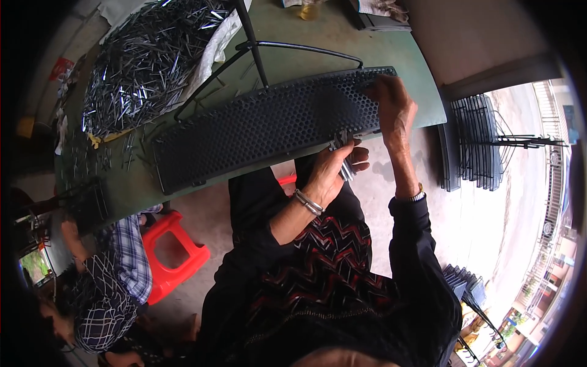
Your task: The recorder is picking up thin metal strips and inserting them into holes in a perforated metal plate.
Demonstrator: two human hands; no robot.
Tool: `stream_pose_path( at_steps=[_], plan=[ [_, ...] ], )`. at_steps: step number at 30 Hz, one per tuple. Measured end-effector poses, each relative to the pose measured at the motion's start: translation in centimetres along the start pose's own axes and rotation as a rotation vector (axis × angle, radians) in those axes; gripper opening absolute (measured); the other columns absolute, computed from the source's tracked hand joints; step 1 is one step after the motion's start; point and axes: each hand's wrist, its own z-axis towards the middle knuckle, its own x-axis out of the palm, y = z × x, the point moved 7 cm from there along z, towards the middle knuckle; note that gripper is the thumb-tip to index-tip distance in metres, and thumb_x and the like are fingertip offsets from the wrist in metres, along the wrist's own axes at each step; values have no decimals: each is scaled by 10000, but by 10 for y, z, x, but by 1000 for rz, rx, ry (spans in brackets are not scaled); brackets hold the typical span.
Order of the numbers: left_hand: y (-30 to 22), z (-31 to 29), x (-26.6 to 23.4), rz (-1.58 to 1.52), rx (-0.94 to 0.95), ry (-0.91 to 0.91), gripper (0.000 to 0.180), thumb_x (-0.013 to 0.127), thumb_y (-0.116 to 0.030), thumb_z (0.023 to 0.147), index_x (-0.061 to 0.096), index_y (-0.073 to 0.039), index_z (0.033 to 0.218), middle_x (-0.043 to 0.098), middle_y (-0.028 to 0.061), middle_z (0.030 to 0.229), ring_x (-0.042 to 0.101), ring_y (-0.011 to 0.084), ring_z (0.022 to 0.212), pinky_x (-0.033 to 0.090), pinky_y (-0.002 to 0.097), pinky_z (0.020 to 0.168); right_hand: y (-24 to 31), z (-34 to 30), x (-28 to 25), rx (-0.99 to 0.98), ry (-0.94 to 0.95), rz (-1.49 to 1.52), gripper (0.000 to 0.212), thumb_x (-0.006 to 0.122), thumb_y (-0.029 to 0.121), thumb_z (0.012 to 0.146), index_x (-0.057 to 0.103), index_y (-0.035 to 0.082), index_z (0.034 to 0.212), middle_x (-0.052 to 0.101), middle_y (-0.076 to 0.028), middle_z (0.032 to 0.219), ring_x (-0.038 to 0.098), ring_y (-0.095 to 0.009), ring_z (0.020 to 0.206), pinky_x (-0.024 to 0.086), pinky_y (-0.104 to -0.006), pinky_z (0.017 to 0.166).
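A long black perforated metal panel (263,125) lies across the green table in front of me, with a black wire frame (309,48) along its far edge. My left hand (327,171) is closed around a small bunch of thin silvery metal strips (347,170) just below the panel's near edge. Over the panel's right end, my right hand (396,110) has its fingers bent and pressed together. Whatever those fingertips may hold is hidden behind the hand. A large heap of similar metal strips (153,61) lies on a white sack at the far left.
Loose strips (127,150) are scattered on the green table (422,67). A red plastic stool (174,260) stands at the left, beside another person in a checked shirt (107,300). Stacked black racks (483,144) stand on the floor at the right.
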Motion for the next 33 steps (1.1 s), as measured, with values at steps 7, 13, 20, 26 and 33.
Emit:
stream_pose_path(
  at_steps=[7, 13, 20, 26, 33],
  plan=[
    [1, -1, 7, -81, -86, 66, 230, 514, -176, 960, 558, -31, 1133, 631, 163, 1058, 626, 269, 994, 529, 464, 855, 8, 2, 8, -186, -16, -271, 126, 565, 90, 901, 631, 4, 968, 690, -96, 796, 700, -159, 754, 526, -270, 666],
    [2, -3, 8, -62, -65, 34, 184, 520, -211, 954, 596, -73, 1048, 658, 120, 961, 600, 186, 786, 548, 361, 698, 0, 2, 9, -220, -35, -207, 53, 578, 41, 885, 605, 9, 918, 659, -140, 758, 681, -231, 659, 499, -320, 569],
    [-3, -7, 5, -52, -29, -9, 122, 555, -197, 945, 586, -79, 945, 651, 84, 824, 483, 74, 628, 404, 222, 512, 5, 3, 19, -263, 73, -447, 112, 607, 102, 865, 664, 45, 943, 638, -109, 847, 651, -218, 761, 499, -319, 682],
    [-3, -9, 1, -94, -13, 26, 98, 608, -143, 913, 576, -57, 949, 602, 72, 795, 493, 90, 615, 405, 225, 513, 10, 3, 23, -358, 17, -561, 109, 643, 149, 844, 691, 103, 930, 586, -90, 883, 604, -289, 794, 481, -371, 688],
    [-6, -17, 4, -74, 55, 21, 87, 611, -145, 912, 582, -65, 895, 622, 76, 749, 500, 84, 579, 396, 220, 471, 6, -1, 24, -376, 10, -642, 138, 633, 197, 861, 703, 151, 971, 576, -68, 887, 606, -268, 811, 484, -372, 687]
  ],
)
